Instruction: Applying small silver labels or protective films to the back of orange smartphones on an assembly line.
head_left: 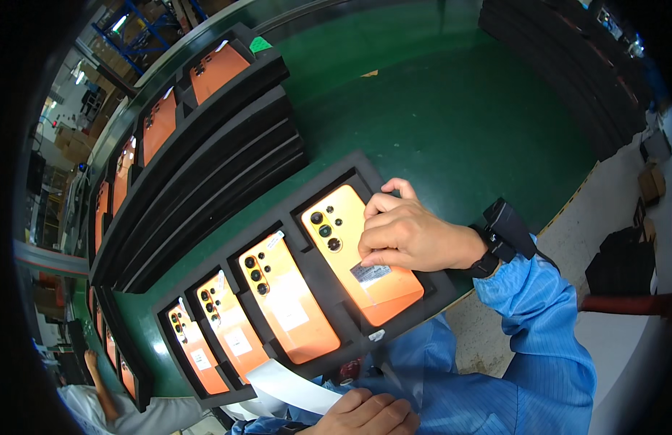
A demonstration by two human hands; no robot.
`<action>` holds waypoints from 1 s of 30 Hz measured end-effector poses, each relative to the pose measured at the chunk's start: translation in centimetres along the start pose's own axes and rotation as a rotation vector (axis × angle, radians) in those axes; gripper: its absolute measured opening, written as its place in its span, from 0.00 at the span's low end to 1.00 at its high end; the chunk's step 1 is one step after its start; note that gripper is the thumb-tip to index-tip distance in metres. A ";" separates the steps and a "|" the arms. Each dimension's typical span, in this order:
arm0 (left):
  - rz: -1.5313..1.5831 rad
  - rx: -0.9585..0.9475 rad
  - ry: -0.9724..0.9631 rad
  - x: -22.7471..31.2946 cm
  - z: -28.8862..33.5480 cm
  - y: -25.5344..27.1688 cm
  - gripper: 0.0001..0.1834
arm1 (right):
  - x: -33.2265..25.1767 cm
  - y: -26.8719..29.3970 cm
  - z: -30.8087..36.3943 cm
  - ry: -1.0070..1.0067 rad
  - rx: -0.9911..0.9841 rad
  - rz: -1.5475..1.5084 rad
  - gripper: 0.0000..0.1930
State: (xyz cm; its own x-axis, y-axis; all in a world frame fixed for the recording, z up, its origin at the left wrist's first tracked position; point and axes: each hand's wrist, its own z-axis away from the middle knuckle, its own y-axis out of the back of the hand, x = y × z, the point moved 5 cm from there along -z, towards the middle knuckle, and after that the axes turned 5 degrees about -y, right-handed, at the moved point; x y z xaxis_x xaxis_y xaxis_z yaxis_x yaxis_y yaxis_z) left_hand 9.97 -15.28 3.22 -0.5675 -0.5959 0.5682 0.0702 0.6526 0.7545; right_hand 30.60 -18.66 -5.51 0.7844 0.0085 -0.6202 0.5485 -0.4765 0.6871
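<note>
A black foam tray holds several orange phones in slots, backs up with camera lenses showing. Over the rightmost phone is my right hand, fingers curled and thumb pressed down at the edge of a small grey printed label on the phone's back. The phone beside it carries a white square label, as do the two further left. At the lower edge my left hand is closed around the end of a white paper strip, whose other end lies over the tray's near edge.
Behind the tray stands a stack of black foam trays, with orange phones in the top one and a green tag. More black trays are piled at the far right. The green table spans between. A co-worker's arm shows at the lower left.
</note>
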 end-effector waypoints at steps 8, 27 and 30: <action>-0.026 0.024 -0.029 -0.3 0.3 0.1 0.15 | -2.3 0.4 -0.2 0.072 -0.086 0.363 0.12; -0.580 0.200 0.161 -11.2 -6.4 6.8 0.14 | -1.6 7.4 3.1 -0.291 0.702 0.252 0.13; -0.521 0.331 0.243 -12.3 -5.5 8.4 0.13 | -3.5 9.0 2.9 -0.229 0.747 0.303 0.12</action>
State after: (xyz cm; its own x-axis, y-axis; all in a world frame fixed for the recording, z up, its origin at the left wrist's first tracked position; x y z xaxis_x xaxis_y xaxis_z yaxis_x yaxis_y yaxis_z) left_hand 22.04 -4.99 4.35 -0.2556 -0.9355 0.2439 -0.4414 0.3373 0.8315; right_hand 31.99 -25.57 1.73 0.7447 -0.3535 -0.5662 -0.0756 -0.8875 0.4546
